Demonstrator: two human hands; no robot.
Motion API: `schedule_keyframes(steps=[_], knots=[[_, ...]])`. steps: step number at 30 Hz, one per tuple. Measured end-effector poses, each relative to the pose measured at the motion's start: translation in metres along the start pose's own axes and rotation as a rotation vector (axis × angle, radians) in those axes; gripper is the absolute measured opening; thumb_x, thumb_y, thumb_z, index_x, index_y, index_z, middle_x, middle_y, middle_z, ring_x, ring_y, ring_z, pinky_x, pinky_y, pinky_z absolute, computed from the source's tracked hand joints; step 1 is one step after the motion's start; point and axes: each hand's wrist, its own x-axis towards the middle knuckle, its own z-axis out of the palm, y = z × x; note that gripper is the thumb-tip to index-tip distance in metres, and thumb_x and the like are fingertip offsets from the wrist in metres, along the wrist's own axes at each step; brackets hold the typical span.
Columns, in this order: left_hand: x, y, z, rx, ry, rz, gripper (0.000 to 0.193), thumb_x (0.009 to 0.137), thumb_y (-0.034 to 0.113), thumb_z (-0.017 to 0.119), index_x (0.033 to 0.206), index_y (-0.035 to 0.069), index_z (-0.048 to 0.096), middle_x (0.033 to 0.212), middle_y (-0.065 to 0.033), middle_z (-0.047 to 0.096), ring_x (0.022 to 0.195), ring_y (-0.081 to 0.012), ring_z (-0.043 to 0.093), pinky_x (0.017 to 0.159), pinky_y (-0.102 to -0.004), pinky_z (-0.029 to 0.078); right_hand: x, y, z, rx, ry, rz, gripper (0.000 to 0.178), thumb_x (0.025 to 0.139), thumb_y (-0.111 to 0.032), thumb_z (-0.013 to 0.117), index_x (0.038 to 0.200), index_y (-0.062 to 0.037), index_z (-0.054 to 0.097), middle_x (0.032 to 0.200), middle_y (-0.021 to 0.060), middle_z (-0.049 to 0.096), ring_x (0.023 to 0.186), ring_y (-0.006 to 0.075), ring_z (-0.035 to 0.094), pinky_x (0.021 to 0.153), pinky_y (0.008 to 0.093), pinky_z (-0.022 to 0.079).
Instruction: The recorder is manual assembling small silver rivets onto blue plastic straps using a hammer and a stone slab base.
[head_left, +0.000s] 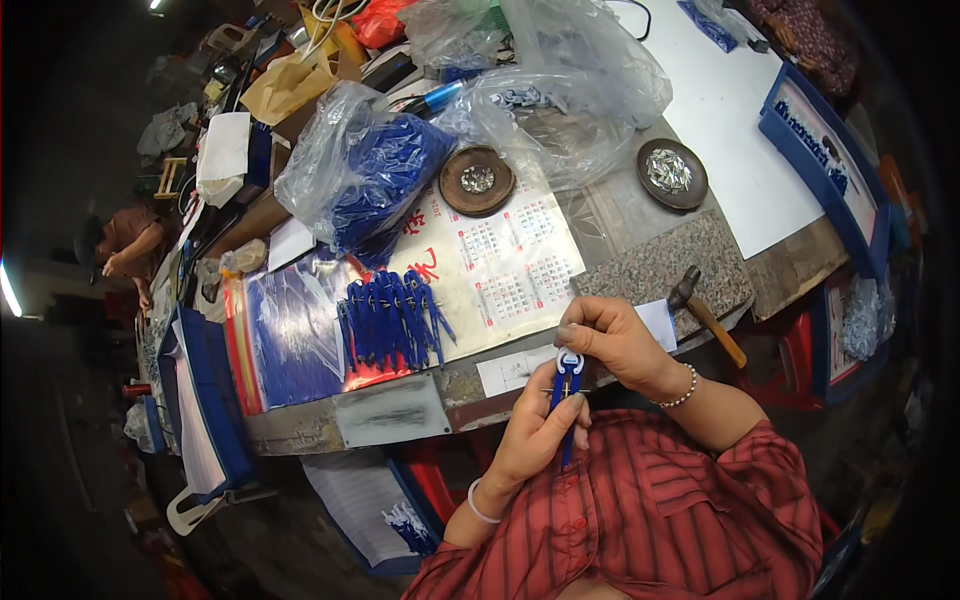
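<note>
Just above my lap, my left hand is closed around the legs of a blue two-legged plastic piece. The piece has a pale, ring-shaped head and a thin metal pin sticking out sideways. My right hand pinches at the top, by the pale head; its fingertips partly hide whatever they hold there. A row of similar blue plastic pieces with metal pins lies on the bench to the left. Two round brown dishes, the left dish and the right dish, contain small shiny metal parts.
A hammer with a wooden handle lies by a granite slab on the right. Clear bags and a bag of blue parts crowd the back. Blue trays stand around the bench; other people are at the far left and upper right.
</note>
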Motion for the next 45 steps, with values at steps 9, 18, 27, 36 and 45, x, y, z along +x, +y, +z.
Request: schedule_keyframes(steps=[9, 18, 27, 36, 45], knots=[[0.000, 0.000, -0.002, 0.008, -0.010, -0.012, 0.045, 0.096, 0.010, 0.048, 0.135, 0.002, 0.028, 0.081, -0.0099, 0.056, 0.061, -0.0147, 0.057, 0.060, -0.0252, 0.049, 0.001, -0.022, -0.011, -0.134, -0.089, 0.061, 0.016, 0.091, -0.020, 0.061, 0.092, -0.0045, 0.057, 0.073, -0.0038, 0.055, 0.063, 0.0014, 0.048, 0.054, 0.0179, 0.039], [-0.006, 0.001, -0.012, 0.004, 0.075, 0.032, 0.041, 0.096, 0.011, 0.050, 0.132, 0.000, 0.034, 0.080, -0.0101, 0.057, 0.060, -0.0145, 0.057, 0.059, -0.0259, 0.049, 0.048, -0.096, -0.064, -0.562, 0.178, -0.214, 0.016, 0.091, -0.017, 0.058, 0.093, -0.0015, 0.055, 0.071, -0.0009, 0.054, 0.061, 0.0054, 0.052, 0.052, 0.0210, 0.044], [-0.006, 0.008, -0.023, -0.027, 0.143, 0.063, 0.038, 0.096, 0.009, 0.048, 0.130, -0.001, 0.034, 0.079, -0.0084, 0.057, 0.061, -0.0124, 0.057, 0.058, -0.0234, 0.049, 0.059, -0.114, -0.144, -0.946, 0.398, -0.375, 0.014, 0.085, -0.011, 0.058, 0.087, 0.0024, 0.057, 0.073, 0.0051, 0.060, 0.065, 0.0126, 0.056, 0.059, 0.0273, 0.045], [0.014, 0.009, -0.017, -0.017, 0.084, 0.049, 0.037, 0.097, 0.009, 0.048, 0.130, -0.001, 0.035, 0.078, -0.0080, 0.057, 0.060, -0.0126, 0.057, 0.058, -0.0242, 0.049, 0.046, -0.085, -0.219, -1.408, 0.524, -0.197, 0.020, 0.076, -0.013, 0.063, 0.090, 0.0007, 0.061, 0.084, 0.0202, 0.063, 0.082, 0.0361, 0.061, 0.073, 0.0421, 0.048], [0.014, 0.005, -0.003, 0.010, 0.120, -0.011, 0.036, 0.095, 0.009, 0.049, 0.129, 0.000, 0.039, 0.078, -0.0091, 0.056, 0.058, -0.0147, 0.056, 0.054, -0.0253, 0.049, 0.069, -0.079, -0.223, -1.651, 0.581, -0.161, 0.011, 0.076, -0.010, 0.056, 0.082, -0.0001, 0.054, 0.084, 0.0211, 0.061, 0.085, 0.0386, 0.059, 0.073, 0.0470, 0.047]])
